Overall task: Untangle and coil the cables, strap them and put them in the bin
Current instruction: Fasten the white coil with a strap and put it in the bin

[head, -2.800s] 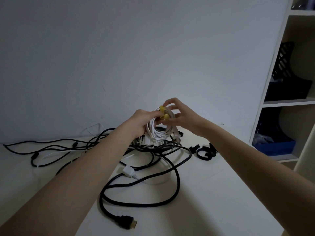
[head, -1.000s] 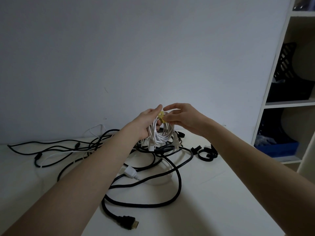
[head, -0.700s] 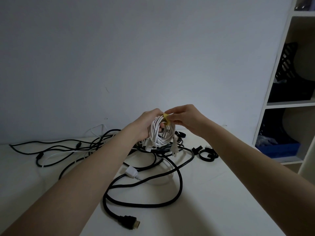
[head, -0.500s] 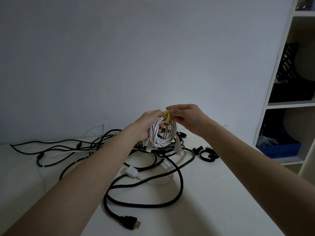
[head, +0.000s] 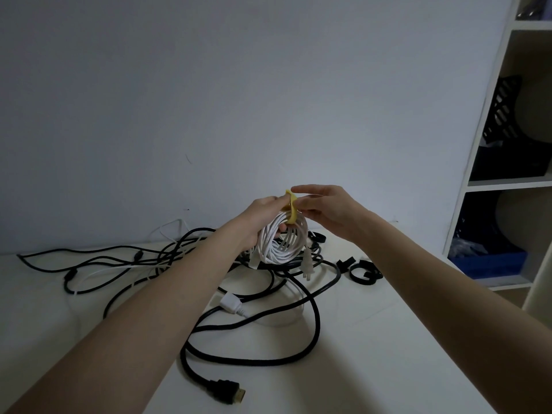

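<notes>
Head | left hand (head: 263, 218) grips white coil (head: 283, 243) | right fingers (head: 307, 203) pinch yellow strap (head: 291, 209)

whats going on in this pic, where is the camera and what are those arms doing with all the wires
There is no machine here. The camera sits on a person's head, looking forward and down, so the two bare arms are that person's own. The left hand holds a coiled white cable above a white table. The right hand pinches a yellow strap looped around the coil's top. Below lie tangled black cables, one ending in an HDMI-type plug, plus black straps. At the right stands a shelf holding a blue bin.
</notes>
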Available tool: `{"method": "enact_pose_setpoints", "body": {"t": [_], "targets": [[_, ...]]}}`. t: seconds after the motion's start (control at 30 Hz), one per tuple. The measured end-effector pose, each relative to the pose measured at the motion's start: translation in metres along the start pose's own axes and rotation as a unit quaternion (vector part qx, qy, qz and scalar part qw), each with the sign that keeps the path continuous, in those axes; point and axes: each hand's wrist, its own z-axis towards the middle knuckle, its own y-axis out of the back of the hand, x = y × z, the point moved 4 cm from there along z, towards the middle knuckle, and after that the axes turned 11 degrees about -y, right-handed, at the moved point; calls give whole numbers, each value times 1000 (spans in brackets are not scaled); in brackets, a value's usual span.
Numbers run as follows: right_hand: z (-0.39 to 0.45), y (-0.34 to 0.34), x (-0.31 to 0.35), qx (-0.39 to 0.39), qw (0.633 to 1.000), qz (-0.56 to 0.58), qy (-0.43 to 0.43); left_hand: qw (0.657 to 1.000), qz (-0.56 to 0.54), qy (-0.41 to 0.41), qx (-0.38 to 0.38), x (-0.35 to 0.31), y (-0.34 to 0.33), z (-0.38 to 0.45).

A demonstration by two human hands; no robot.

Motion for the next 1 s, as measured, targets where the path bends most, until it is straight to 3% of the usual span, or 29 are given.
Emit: {"method": "enact_pose_setpoints", "body": {"t": [0.3, 0.5, 0.63, 1.0], "targets": [[-4, -3, 2, 10, 998, -54, 40, 1000, 2, 15, -10, -1, 1, 0], [-1, -1, -4, -20, 996, -68, 53, 999, 8, 29, 30, -1, -2, -2], [-2, 3, -5, -43, 997, -40, 43, 994, -52, 51, 82, 0, -6, -3], [-1, 4, -5, -43, 997, -49, 37, 994, -30, 77, 67, 5, -6, 2]]}}
